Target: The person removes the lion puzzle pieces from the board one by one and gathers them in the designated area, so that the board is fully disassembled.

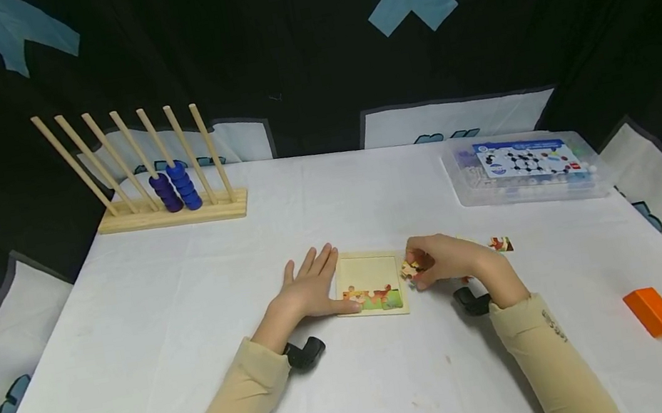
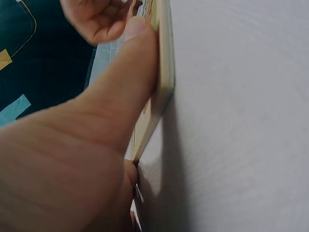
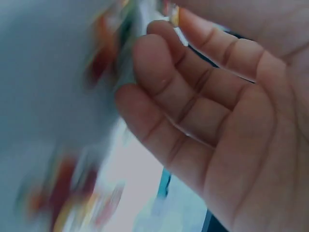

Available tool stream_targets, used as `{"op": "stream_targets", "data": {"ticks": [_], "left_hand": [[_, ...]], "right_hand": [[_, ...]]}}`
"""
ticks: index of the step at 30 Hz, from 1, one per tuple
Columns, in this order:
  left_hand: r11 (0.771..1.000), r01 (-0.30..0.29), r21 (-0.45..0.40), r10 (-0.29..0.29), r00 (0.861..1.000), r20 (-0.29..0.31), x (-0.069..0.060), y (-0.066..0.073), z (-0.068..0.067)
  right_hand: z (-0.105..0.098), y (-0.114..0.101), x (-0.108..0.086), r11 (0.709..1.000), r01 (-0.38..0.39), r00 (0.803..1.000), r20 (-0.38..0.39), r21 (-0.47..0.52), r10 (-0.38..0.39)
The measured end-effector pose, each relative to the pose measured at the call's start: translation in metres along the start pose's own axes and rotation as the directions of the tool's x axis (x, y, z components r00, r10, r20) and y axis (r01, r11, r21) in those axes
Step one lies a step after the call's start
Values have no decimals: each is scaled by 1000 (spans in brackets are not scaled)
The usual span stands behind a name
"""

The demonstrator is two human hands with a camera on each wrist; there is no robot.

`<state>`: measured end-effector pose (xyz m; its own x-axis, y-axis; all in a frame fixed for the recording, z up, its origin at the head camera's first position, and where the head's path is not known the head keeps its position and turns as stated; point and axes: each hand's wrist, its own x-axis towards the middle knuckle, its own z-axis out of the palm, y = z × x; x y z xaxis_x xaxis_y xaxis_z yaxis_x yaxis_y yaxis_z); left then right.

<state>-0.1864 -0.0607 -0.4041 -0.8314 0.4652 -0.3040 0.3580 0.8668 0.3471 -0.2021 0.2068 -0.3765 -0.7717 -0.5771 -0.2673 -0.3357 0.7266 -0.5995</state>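
A shallow wooden puzzle tray lies on the white table, its lower part filled with picture pieces. My left hand rests along the tray's left side, fingers spread and straight; in the left wrist view the thumb presses on the tray's rim. Just right of the tray, my right hand pinches a puzzle piece between thumb and fingers. Another loose puzzle piece lies beyond the right wrist, and more are partly hidden under that hand. Blurred pieces show in the right wrist view.
At the back left stands a wooden peg rack with purple and blue beads on two of its pegs. A clear plastic box with a printed label sits at the back right. An orange block lies near the right edge.
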Motion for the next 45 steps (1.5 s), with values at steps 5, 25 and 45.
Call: {"op": "stream_targets", "data": {"ticks": [5,25,45], "left_hand": [[1000,-3,-4,3,1000,2,0,-1,0],[1000,4,-30,-3,1000,19,1,-1,2],[1000,-9,-27,10,1000,21,-1,0,-1]], "right_hand": [[-6,25,-30,998,0,996,-87,70,6],[0,80,-100,971,-176,928,-303,162,219],[-2,81,-97,972,-188,918,-328,138,224]]}}
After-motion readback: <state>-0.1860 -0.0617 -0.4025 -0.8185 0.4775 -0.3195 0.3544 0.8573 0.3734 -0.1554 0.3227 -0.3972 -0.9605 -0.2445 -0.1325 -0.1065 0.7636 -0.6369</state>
